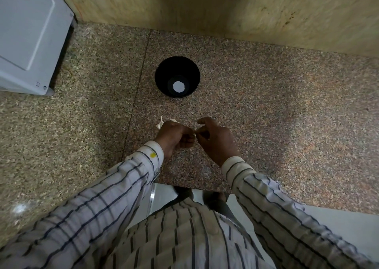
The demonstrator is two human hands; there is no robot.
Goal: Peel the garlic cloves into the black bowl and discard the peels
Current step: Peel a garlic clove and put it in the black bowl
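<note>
Black bowl without garlic, left hand, right hand pinching garlic clove.

Dim, warm indoor light; a round white glare spot sits in the bottom of the glossy black bowl, and a fainter one on the speckled granite countertop at lower left. Soft shadow darkens the beige stone wall at centre. Wide-angle bending at the edges (striped sleeves smeared, slightly blurred).

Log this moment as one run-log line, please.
stage: peeling | left hand and right hand: pinching garlic clove | black bowl: no cloves visible | loose garlic: on counter
</note>
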